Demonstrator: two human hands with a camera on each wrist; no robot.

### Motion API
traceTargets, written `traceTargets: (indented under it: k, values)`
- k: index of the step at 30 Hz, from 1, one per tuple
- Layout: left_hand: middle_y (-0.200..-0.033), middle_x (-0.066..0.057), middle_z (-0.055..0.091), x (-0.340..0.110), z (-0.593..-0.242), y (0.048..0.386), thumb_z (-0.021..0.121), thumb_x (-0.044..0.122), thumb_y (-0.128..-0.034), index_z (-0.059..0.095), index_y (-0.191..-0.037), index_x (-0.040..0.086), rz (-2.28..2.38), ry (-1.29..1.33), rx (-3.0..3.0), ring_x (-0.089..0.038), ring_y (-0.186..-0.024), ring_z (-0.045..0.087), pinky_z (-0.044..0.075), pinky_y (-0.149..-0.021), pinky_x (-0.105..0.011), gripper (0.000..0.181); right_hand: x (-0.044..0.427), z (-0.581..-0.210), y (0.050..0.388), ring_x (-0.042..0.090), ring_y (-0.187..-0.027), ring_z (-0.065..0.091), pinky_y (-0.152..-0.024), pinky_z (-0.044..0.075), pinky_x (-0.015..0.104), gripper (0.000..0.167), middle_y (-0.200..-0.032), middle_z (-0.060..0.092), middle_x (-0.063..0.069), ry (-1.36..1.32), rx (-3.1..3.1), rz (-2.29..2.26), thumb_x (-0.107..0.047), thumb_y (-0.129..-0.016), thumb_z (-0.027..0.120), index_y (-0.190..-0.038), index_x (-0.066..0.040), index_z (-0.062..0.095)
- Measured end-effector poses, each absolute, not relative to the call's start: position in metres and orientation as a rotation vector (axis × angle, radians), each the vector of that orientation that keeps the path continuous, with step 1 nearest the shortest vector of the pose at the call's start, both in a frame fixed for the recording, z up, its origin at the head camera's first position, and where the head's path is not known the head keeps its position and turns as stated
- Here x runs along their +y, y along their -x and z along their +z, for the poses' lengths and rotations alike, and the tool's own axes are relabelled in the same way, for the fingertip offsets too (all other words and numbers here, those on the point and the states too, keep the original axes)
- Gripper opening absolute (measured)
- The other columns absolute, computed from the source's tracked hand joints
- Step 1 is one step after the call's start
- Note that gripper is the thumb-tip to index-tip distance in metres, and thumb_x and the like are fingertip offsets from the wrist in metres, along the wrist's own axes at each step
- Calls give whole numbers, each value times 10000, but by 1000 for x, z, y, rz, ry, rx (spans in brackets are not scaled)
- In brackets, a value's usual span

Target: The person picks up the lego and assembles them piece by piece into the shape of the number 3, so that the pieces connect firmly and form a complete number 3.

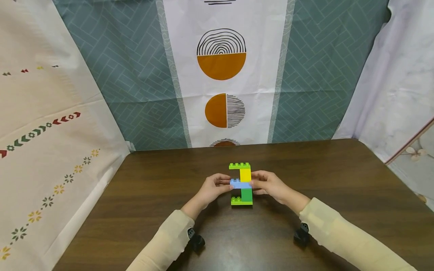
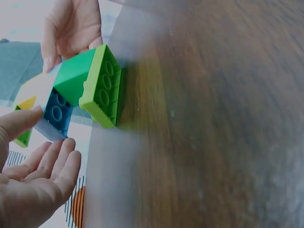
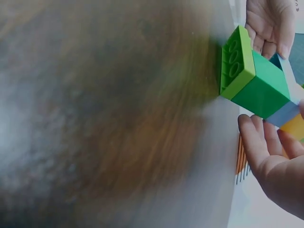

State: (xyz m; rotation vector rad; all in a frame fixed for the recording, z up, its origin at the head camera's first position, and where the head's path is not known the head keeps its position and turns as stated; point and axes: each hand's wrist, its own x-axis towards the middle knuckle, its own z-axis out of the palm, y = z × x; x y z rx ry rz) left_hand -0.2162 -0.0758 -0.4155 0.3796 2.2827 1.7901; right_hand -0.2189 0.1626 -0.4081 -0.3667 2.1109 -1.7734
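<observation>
A stack of toy building bricks stands between the two hands in the head view. From the bottom it has a lime plate, a green brick, a light blue brick, a yellow brick and a lime plate on top. The green and yellow bricks sit toward the right, leaving gaps at left. My left hand pinches the blue brick's left end, thumb in front. From the other side my right hand holds the stack, its thumb at the blue brick's right end. Both wrist views show the bottom plate's hollow underside, raised off the table.
A dark brown wooden table lies beneath the hands. Behind it hangs a green and white patterned cloth. Cream cloth borders the left side, and pale cloth the right.
</observation>
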Motion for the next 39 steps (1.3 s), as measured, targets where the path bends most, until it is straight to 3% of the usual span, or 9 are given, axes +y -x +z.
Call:
traceTargets:
  k: [9,19,30,39]
  values:
    - [-1145,-242,614,-75,-412,216,604,44,-915,584,-1183,-111,1872,-279,2201,-261,-987,644,501,-915,-412,310,160,-408,223,232,-972,630,-871,527,441,507,-1249,529,280,315,2106,-1772,-137,-957,557,-1346,136,379]
    - [-1260,-266,552,-75,-414,216,532,86,-962,537,-1232,-132,1961,-162,2067,-364,-1135,583,448,-985,-421,347,154,-408,228,239,-981,635,-875,526,425,494,-1250,541,289,262,2119,-1770,-136,-973,532,-1350,148,386]
    - [-1287,-290,537,-71,-416,214,549,60,-937,519,-1263,-138,1949,-172,2108,-378,-1181,549,440,-988,-433,383,144,-408,233,284,-1005,648,-874,523,424,455,-1239,556,302,125,2215,-1732,-112,-967,536,-1316,159,431]
    - [-1274,-277,551,-66,-418,213,555,78,-928,524,-1267,-125,1958,-157,2109,-302,-1173,555,438,-993,-434,396,139,-411,233,276,-1007,648,-871,524,426,419,-1239,540,315,104,2212,-1761,-61,-945,556,-1274,180,460]
